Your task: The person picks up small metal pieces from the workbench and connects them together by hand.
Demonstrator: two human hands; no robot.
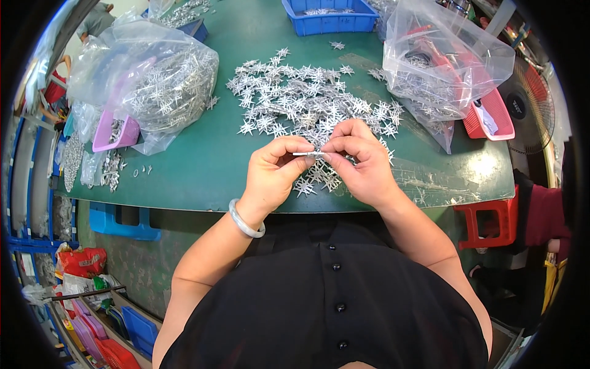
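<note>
Between my two hands, close to the table's near edge, is a small silvery metal piece (309,154), seen edge-on as a thin bar. My left hand (274,167) pinches its left end between thumb and fingers, and a pale bangle (244,222) circles that wrist. At the other end, my right hand (361,161) pinches it the same way. Just beyond and partly under my fingers spreads a loose pile of silvery, spiky star-shaped metal pieces (289,98). The held piece's full shape is hidden by my fingertips.
Clear plastic bags of similar pieces stand left (178,92) and right (424,80) on the green table (203,178). A blue bin (332,24) sits at the back, a pink basket (495,117) at right, a purple scoop-like container (117,134) at left. Red (488,221) and blue (126,222) stools flank me.
</note>
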